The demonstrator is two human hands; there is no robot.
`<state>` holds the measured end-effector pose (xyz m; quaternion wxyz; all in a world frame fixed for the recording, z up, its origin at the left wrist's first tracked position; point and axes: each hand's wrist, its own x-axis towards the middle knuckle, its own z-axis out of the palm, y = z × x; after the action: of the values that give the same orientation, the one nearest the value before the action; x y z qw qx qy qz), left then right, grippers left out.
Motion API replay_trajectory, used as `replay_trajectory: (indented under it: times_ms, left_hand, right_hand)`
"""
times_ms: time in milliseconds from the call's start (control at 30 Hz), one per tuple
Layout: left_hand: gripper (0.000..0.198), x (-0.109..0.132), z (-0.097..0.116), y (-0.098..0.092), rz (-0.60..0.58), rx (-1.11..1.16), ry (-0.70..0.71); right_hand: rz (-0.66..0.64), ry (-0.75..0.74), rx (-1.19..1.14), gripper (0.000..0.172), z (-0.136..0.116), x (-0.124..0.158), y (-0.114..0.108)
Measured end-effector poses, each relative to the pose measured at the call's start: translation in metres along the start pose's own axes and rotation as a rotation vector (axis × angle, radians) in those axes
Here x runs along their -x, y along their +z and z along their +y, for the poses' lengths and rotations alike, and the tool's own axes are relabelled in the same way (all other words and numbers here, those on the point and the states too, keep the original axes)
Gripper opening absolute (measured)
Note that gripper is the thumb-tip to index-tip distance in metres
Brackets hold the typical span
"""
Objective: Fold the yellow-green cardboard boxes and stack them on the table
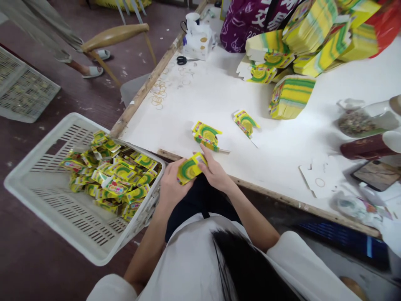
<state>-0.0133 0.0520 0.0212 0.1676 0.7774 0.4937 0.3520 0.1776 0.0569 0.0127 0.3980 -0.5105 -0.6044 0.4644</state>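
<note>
A small yellow and green carton (189, 168) is held between my two hands, just off the table's front edge. My left hand (173, 184) is closed around its left end. The fingers of my right hand (216, 170) grip its right end, at the end flaps. Just beyond my hands, a carton with open flaps (206, 136) lies on the white table (175, 121). Farther right lies another flattened carton (246, 124). At my left stands a white plastic basket (37, 196) with many small yellow cartons (120, 171) heaped inside.
Bundles of flat cartons (291, 98) are piled at the back right by a purple bag (241, 25). Rubber bands (158, 94) and scissors (182, 60) lie toward the left. A jar (360, 121), a phone (377, 174) and a wooden chair (115, 35) are around. Another person's legs (46, 33) show.
</note>
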Motion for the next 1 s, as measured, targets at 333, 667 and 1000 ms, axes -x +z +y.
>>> replay_trajectory:
  times_ms: [333, 667, 1000]
  left_hand:
    - [0.071, 0.035, -0.082, -0.06, 0.144, -0.382, -0.496]
    - [0.086, 0.006, -0.015, 0.03, -0.017, 0.802, -0.472]
    - [0.058, -0.014, 0.026, 0.041, 0.318, 0.918, -0.494]
  right_hand:
    - [0.446, 0.253, 0.847, 0.024, 0.027, -0.056, -0.037]
    - [0.302, 0.1, 0.385, 0.026, -0.004, -0.029, -0.03]
    - [-0.129, 0.003, -0.297, 0.046, -0.019, 0.017, 0.028]
